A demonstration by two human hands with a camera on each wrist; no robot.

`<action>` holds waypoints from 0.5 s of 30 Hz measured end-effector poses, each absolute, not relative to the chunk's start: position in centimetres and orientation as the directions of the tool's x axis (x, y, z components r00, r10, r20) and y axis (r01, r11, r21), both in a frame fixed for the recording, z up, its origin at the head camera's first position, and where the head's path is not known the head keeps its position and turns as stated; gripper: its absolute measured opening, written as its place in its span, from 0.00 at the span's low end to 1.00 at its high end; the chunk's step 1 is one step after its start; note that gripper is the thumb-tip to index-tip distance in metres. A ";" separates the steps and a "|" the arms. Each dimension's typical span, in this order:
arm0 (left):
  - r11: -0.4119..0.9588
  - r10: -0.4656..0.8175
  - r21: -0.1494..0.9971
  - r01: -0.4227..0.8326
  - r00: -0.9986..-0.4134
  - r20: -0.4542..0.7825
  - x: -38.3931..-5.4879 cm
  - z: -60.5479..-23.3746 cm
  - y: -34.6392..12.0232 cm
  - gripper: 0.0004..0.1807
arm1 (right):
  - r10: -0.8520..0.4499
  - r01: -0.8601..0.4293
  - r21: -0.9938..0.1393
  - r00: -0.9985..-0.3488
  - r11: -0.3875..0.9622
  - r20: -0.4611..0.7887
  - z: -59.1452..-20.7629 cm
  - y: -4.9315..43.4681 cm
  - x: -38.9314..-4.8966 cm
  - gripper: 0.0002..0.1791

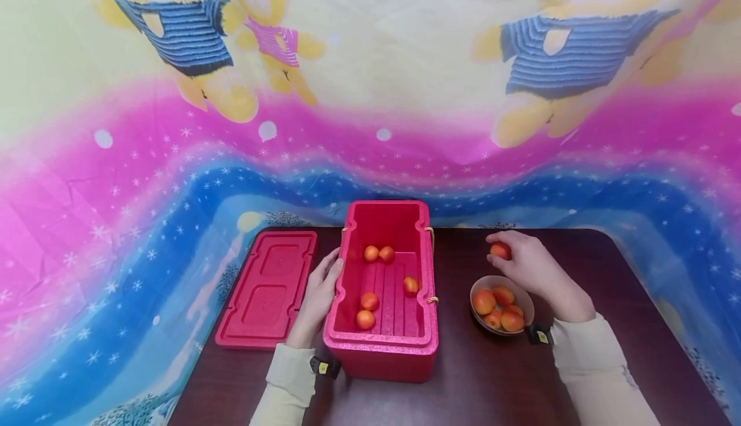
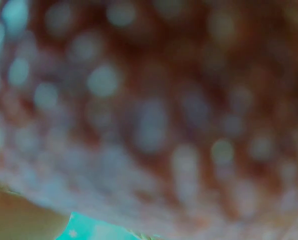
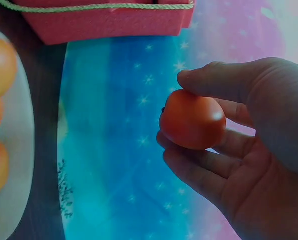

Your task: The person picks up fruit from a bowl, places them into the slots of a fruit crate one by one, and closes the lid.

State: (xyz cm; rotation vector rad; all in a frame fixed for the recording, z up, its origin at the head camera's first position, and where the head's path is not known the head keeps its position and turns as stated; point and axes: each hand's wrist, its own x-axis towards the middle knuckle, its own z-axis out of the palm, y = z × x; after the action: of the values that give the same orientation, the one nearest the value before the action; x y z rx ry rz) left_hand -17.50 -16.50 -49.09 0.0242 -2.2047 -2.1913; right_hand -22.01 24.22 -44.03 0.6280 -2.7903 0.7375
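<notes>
A cloth backdrop [image 1: 393, 85] printed with yellow bears in striped shirts above bands of pink and blue fills the upper frame, behind a dark brown table [image 1: 469, 381]. Small black devices [image 1: 539, 334] at both wrists carry yellow labels; from where I stand, any print is too small to read. At lower centre, an uncovered red box [image 1: 388, 365] with rope [image 3: 139, 6] at its sides contains five orange fruits [image 1: 366, 319]. A red lid [image 1: 269, 284] lies flat to its left. At lower right, a pale bowl [image 1: 523, 298] holds at least four more, overlapping. Just above it, the right hand [image 1: 529, 265] grips an orange-red fruit [image 1: 500, 251] between thumb and fingers. Well apart, the left hand [image 1: 320, 291] rests along the box's left side, fingers extended. The left wrist view is mostly a speckled reddish blur, hard to make out; the right wrist view cuts off the bowl at its left edge and the box at its top.
</notes>
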 end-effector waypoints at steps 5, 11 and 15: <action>0.005 -0.037 1.000 0.015 -0.999 0.015 -17.6 -49.1 -16.6 0.31 | -0.364 -0.460 -0.426 -0.885 0.779 0.290 -43.3 23.1 -22.6 0.19; 0.009 -0.034 1.000 0.022 -0.999 0.023 -17.5 -49.1 -16.5 0.31 | -0.389 -0.507 -0.416 -0.857 0.755 0.338 -42.1 21.8 -23.0 0.18; 0.000 -0.034 1.000 0.023 -0.999 0.023 -17.6 -49.1 -16.5 0.31 | -0.409 -0.540 -0.403 -0.835 0.739 0.368 -41.4 20.9 -23.2 0.18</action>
State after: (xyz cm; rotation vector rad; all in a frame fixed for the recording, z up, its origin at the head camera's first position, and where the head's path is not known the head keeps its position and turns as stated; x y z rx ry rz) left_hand -17.56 -16.54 -49.09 0.0120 -2.1922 -2.1931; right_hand -23.23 20.94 -41.38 0.7466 -2.6857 0.7386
